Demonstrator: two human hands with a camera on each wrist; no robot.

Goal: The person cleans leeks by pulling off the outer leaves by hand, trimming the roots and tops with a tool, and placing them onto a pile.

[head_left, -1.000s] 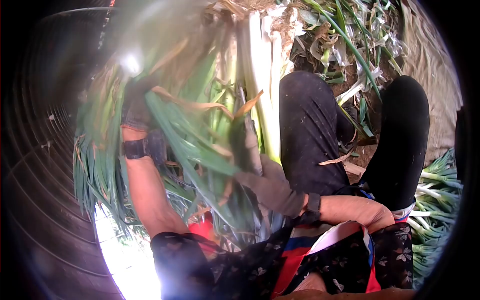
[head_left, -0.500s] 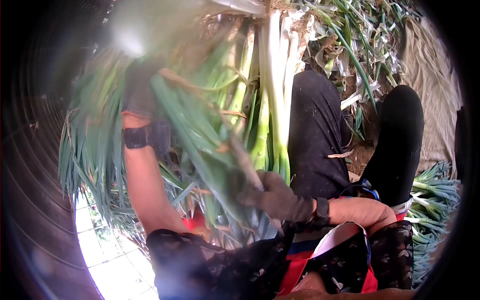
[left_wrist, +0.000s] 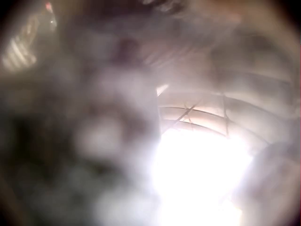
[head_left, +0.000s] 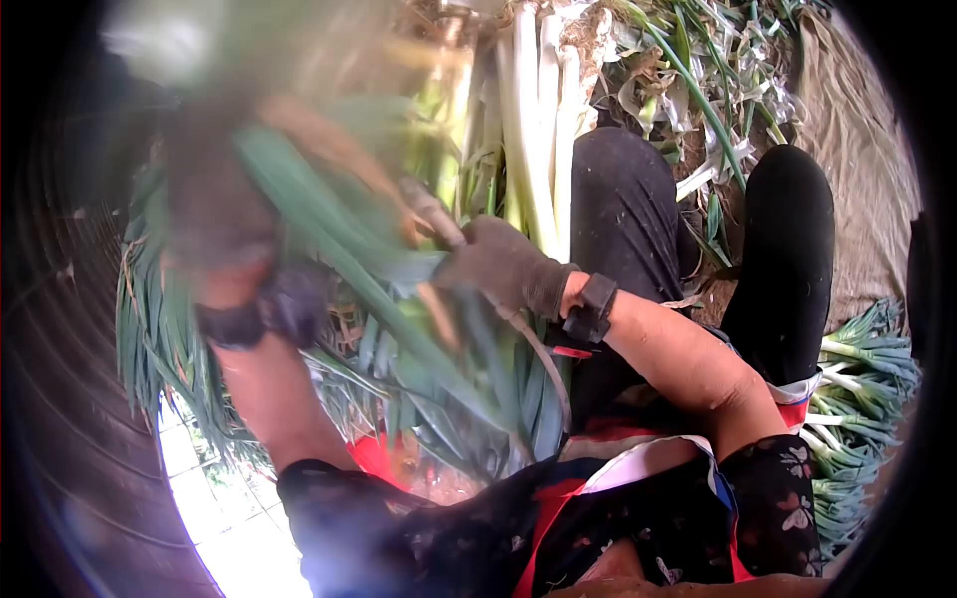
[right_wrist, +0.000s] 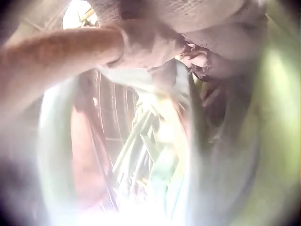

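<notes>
My gloved left hand [head_left: 217, 204], blurred in the head view, grips a green onion [head_left: 319, 234] whose long green leaves slant down to the right. Its upper end is lost in the blur. Just right of those leaves, my gloved right hand [head_left: 506, 264] holds a brownish tube [head_left: 436, 212] that points up and left. A thin hose [head_left: 546, 364] trails below this hand. The right wrist view shows gloved fingers [right_wrist: 207, 56] curled round the tube [right_wrist: 61, 59], with leaves behind. Blur hides my left hand's hold in the left wrist view.
Thick white onion stalks [head_left: 533, 130] with roots lie beside my knee [head_left: 628, 189]. Leafy onion tops [head_left: 150, 299] hang at the left. Peeled scraps [head_left: 688, 95] cover the ground at the top right, near a pale cloth [head_left: 857, 189]. Another onion pile [head_left: 862, 399] lies at the lower right.
My right hand has risen and moved left with the tube, and the hose now shows below it. The left hand has shifted left, with the green onion in it.
</notes>
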